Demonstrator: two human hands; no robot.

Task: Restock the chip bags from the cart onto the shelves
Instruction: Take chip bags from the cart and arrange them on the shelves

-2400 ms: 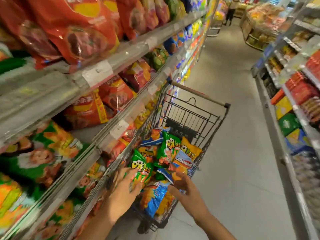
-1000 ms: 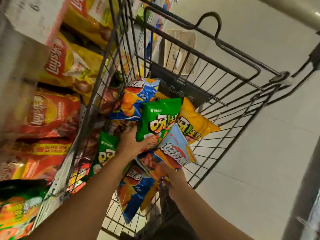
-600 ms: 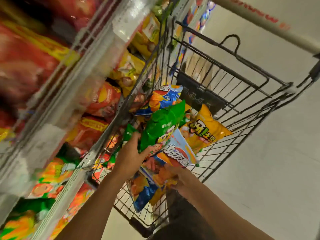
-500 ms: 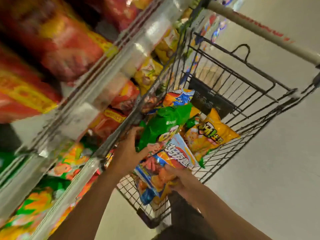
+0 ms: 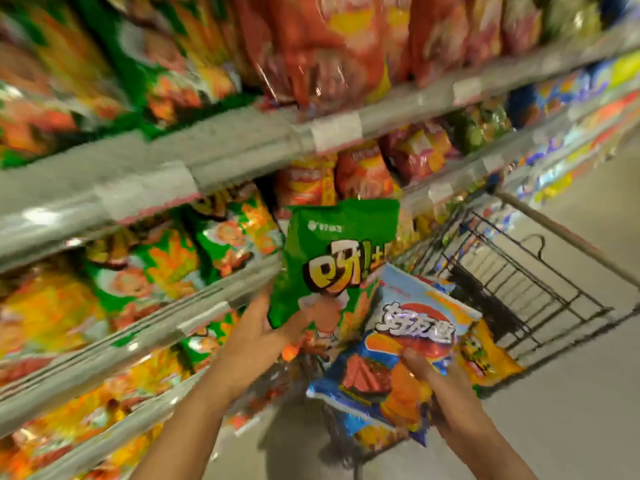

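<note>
- Our left hand grips the lower end of a green chip bag, which stands upright above that hand, just in front of the shelves.
- Our right hand holds a blue chip bag by its near edge, tilted, over the cart.
- We judge the step as carrying bags from cart to shelf.
- Next we need to find the matching green row to the left of our left hand and slide the bag in upright.

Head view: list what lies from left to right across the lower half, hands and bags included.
shelves → left hand → green chip bag → blue chip bag → right hand → yellow chip bag → cart
</note>
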